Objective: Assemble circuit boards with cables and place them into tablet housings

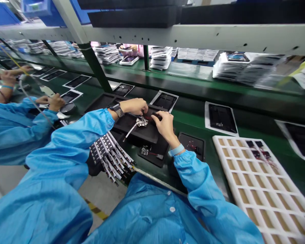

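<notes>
My left hand (pixel 136 105), with a dark watch on its wrist, reaches over a black foam box (pixel 148 134). Its fingers are pinched together, and what they hold is hidden. Opposite it, my right hand (pixel 165 126) has thumb and forefinger closed on something small and dark that I cannot make out. Thin red wires (pixel 148 118) show between the two hands. Just below the fingers, a pile of small silvery circuit pieces (pixel 141 122) lies on the box. Nearer to me, a black tray (pixel 159 162) bears a small circuit board (pixel 145 150) with red wires.
Strips of small parts (pixel 109 152) hang over the bench edge at left. At right lies a white foam tray (pixel 240 185), with several black parts (pixel 258 149) in its far cells. Black panels (pixel 221 118) line the bench. A shelf beam (pixel 193 35) crosses above. A co-worker's hand (pixel 56 101) is at left.
</notes>
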`<state>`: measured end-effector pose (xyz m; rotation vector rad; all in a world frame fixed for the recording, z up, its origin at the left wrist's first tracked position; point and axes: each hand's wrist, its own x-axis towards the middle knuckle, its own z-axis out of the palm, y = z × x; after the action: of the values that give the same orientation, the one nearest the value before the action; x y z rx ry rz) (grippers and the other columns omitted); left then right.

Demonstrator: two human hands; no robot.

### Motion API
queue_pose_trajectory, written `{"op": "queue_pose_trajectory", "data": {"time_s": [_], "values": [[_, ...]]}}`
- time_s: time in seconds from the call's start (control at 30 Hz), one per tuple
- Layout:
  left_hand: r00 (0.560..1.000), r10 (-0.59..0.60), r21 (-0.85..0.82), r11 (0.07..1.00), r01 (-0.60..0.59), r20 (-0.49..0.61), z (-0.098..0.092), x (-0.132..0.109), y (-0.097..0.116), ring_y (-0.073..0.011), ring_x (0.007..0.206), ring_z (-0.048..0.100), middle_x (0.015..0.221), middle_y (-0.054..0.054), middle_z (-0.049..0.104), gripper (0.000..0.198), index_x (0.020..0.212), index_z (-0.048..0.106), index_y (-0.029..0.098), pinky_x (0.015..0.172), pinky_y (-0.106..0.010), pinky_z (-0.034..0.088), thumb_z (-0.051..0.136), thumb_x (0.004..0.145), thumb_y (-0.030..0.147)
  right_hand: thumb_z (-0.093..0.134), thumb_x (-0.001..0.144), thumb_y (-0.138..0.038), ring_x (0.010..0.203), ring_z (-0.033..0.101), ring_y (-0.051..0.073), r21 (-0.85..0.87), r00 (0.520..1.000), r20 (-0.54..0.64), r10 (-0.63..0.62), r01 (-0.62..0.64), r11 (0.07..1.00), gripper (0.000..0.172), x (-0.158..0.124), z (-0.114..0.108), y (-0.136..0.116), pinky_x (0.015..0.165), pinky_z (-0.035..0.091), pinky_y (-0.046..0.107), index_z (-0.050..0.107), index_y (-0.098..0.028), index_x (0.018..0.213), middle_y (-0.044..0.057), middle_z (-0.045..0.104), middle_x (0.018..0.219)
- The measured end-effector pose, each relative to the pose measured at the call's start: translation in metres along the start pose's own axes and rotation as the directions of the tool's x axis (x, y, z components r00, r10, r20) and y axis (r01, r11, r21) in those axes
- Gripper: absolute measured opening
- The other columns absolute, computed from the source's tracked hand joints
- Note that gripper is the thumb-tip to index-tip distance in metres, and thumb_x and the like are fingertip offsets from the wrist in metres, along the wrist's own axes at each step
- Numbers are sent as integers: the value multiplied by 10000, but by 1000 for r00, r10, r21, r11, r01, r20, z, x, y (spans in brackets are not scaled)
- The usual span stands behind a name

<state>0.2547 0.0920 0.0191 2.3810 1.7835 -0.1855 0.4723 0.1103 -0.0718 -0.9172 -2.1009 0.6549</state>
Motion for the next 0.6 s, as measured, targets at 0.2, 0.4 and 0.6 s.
{"op": "queue_pose_trajectory", "data": {"time_s": [0.2, 0.4, 0.6], "values": [[986, 160, -144, 976, -164, -38, 2, -20, 11, -242, 1150, 679, 1264, -69, 756, 268, 1088, 852, 244, 1018, -279, 480, 810, 839, 334, 735, 941, -347, 870, 693, 255, 242, 1000, 23, -4, -1, 970, 141, 3, -3, -3, 859, 489, 381, 772, -222, 890, 42, 798, 903], [996, 58, -59, 996, -62, -66, 17, -31, 21, -278, 1165, 657, 1230, -105, 744, 199, 979, 819, 198, 1027, -331, 478, 848, 791, 256, 720, 902, -370, 792, 690, 233, 365, 1000, 11, 28, -30, 930, 176, 3, 0, -2, 785, 500, 354, 747, -212, 828, 31, 786, 838], [991, -1, -92, 996, -11, -132, 10, -40, 21, -248, 1024, 694, 1033, -89, 788, 142, 969, 790, 181, 908, -301, 473, 774, 893, 301, 716, 896, -550, 812, 740, 249, 564, 985, 108, 134, -171, 808, 344, 6, 7, -1, 797, 566, 368, 693, -219, 806, 68, 807, 832]]}}
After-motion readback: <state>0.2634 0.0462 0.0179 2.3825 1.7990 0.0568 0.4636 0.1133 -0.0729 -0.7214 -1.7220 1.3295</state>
